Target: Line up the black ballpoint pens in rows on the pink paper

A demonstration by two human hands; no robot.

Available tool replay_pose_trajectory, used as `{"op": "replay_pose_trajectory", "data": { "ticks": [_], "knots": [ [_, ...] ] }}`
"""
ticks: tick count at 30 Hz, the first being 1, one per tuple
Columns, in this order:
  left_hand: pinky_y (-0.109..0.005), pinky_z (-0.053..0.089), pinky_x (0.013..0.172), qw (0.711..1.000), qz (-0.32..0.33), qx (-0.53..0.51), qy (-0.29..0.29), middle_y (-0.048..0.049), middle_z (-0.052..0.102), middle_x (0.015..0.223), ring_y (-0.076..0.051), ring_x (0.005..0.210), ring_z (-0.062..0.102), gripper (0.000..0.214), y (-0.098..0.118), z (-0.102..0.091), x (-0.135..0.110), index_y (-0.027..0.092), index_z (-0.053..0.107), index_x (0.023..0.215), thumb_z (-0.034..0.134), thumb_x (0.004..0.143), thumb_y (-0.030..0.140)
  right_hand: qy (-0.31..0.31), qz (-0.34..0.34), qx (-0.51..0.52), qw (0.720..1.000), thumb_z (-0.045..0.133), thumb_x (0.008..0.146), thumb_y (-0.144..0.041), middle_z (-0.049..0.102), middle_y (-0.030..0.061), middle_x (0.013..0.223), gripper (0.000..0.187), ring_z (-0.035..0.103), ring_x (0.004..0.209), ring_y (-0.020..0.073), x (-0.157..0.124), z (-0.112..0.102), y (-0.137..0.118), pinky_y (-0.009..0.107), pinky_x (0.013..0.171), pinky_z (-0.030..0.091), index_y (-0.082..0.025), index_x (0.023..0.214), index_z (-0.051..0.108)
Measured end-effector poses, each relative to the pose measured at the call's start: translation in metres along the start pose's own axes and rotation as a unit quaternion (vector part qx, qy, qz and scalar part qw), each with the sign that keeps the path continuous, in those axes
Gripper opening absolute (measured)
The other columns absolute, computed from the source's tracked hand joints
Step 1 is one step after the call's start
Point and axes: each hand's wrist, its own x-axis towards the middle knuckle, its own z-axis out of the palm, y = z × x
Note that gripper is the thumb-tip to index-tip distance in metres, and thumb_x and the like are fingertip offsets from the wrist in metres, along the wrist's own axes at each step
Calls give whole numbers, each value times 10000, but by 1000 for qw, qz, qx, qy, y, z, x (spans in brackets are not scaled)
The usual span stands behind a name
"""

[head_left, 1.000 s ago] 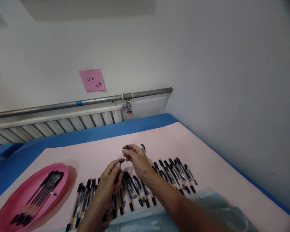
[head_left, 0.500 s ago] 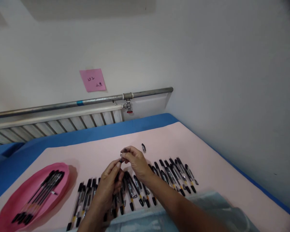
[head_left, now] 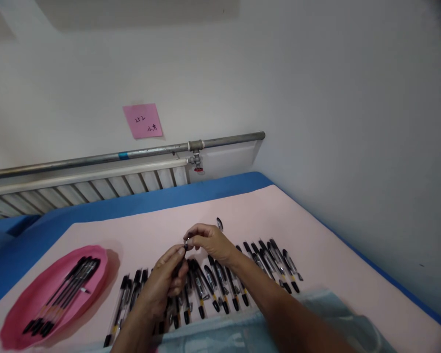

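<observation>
My left hand (head_left: 167, 272) is closed around a dark pen (head_left: 180, 263), its upper end pointing up toward my other hand. At that end the thumb and fingers of my right hand (head_left: 211, 241) pinch a small shiny piece (head_left: 187, 240), too small to make out. Under and beside both hands lies a row of black pens (head_left: 199, 289) with clear barrels, with loose caps among them. One black cap (head_left: 219, 224) lies apart, just beyond my right hand. My forearms hide part of the row.
A pink oval tray (head_left: 11, 321) at the left holds several pens without caps. Pink paper (head_left: 132, 235) covers the blue surface (head_left: 220, 184). A radiator (head_left: 95, 189) and a pipe (head_left: 231, 140) run along the wall behind. Light blue fabric (head_left: 316, 314) lies along the near edge.
My right hand has shifted slightly to the right, its fingers still at the pen's end. The left hand keeps its hold. The whole view has shifted a little.
</observation>
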Motion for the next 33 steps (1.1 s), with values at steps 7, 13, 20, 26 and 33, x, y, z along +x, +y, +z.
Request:
{"op": "replay_pose_trajectory", "data": {
  "ticks": [7,13,20,26,33],
  "knots": [
    [-144,53,329,999,-32,-7,-43,90,350,485,-13,356,128,251,0,-5,-2,198,472,815,531,777,439,-87,58,-4,994,637,634,-170,604,-18,631,134,551,608,106,-2,-10,-4,221,556,364,-148,766,632],
    [-144,55,327,998,-38,19,-52,86,349,487,-11,355,129,292,0,-7,-2,180,511,855,508,783,464,-104,77,-11,992,644,638,-202,554,-39,545,119,439,482,66,-1,-10,-3,207,495,328,-135,731,613],
    [-140,58,325,999,-33,18,-36,84,358,488,-9,353,142,279,1,-7,-2,181,504,830,515,782,456,-58,84,-11,995,680,616,-238,507,-54,491,155,393,440,55,1,-5,2,200,450,281,-137,664,574],
    [-135,65,319,998,-40,-6,-50,92,337,484,-6,346,131,273,4,-7,-3,182,501,824,525,776,450,-86,75,32,993,665,623,-264,542,-34,528,188,417,478,66,-1,-5,1,212,478,303,-125,746,639],
    [-138,55,319,1000,-13,9,-20,100,326,475,-10,342,140,301,5,-2,-3,182,515,870,530,769,464,-9,40,-22,999,658,642,-279,500,-51,477,167,375,448,57,-1,3,2,205,446,269,-145,603,566]
  ]
}}
